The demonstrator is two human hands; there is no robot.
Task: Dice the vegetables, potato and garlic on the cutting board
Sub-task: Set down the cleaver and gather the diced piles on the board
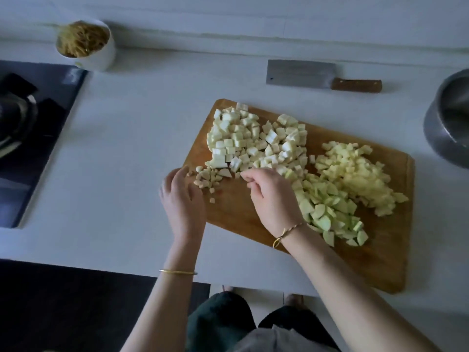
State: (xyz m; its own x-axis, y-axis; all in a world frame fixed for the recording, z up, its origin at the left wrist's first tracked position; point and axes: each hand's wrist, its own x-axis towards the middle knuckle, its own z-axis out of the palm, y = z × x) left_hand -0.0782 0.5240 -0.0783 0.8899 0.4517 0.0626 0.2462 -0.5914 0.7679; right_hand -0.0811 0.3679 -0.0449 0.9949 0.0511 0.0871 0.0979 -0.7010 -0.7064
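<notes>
On the counter [121, 153], the cutting board [380, 265] lies askew: its long axis runs from far-left to near-right, and its near-right corner reaches the counter's front edge. A wide strip of counter separates the board's left edge from the hob [28, 128]. The metal pot [449, 128] stands near the board's far-right corner, apart from it.

Beyond the board the cleaver [299, 72] lies flat, untouched, blade to the left, wooden handle to the right, roughly parallel to the back wall. A white bowl of noodle-like strands [83, 41] sits far left.

On the board:
- white dice [253, 141], heaped at the far-left end;
- pale yellow dice [360, 179], at the right;
- green chunks [330, 217], toward the near edge, touching the yellow heap;
- small pale bits [210, 177], loose at the left edge.

Bare wood shows between my two grips.

My left grip [182, 194] sits at the board's left edge, back of the hand up, fingers loosely curled and cupped beside the small bits, holding nothing. My right grip [271, 196] reaches in over the near edge, wrist above the green chunks, fingers curled narrow with tips at the rim of the white dice; I cannot tell whether a piece is pinched.
</notes>
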